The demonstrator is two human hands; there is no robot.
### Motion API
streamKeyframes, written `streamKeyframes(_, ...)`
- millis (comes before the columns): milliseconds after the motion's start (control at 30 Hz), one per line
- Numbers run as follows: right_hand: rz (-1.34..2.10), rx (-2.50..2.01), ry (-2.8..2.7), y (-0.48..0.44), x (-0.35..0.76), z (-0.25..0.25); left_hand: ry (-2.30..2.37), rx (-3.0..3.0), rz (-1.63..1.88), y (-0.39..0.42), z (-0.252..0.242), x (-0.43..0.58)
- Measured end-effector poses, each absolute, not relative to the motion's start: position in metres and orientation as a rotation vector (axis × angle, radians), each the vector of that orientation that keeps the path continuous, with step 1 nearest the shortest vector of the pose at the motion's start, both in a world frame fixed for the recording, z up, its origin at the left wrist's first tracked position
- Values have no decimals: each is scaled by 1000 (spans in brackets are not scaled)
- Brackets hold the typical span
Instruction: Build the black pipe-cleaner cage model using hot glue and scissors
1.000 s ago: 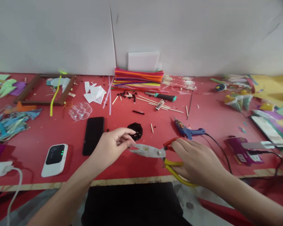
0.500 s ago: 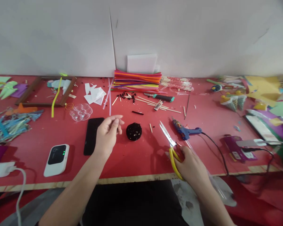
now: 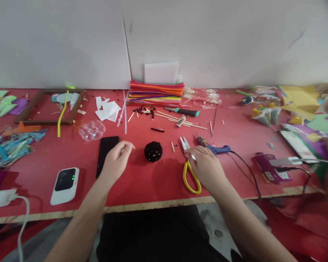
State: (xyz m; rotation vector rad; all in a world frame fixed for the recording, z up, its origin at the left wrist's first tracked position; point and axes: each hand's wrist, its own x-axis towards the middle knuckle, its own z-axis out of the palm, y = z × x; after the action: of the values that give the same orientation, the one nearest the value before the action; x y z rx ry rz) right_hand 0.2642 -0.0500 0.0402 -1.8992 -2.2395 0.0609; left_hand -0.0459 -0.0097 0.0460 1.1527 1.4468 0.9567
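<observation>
Head view: scissors (image 3: pixel 184 143) partly covered by right hand (image 3: pixel 205 165), right of black ball (image 3: pixel 153 151); finger hold cannot be told.
Left hand (image 3: pixel 116 161): fingers together. Scissors judged light, stiff; yellow handle (image 3: pixel 185 176) best grasped.

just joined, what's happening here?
A person is working with both hands at a red table. Their right hand is over the yellow-handled scissors, covering their middle; how firmly it grips them isn't clear. The left hand, fingers drawn together, is by the black phone; I can't tell whether it holds anything small. A dark round piece sits on the table between the hands, touched by neither. A blue glue gun lies just beyond the right hand.
</observation>
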Motion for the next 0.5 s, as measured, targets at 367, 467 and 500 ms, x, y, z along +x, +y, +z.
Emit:
streamKeyframes(367,-19,-1915,-2304,10,252,8,1921,2001,125,1,61,-79)
streamKeyframes(467,-41,-1906,-2306,11,252,9,1990,2020,-15,1,60,-70)
streamKeyframes(500,-46,-1898,-2310,11,253,9,2001,2022,-58,1,59,-67)
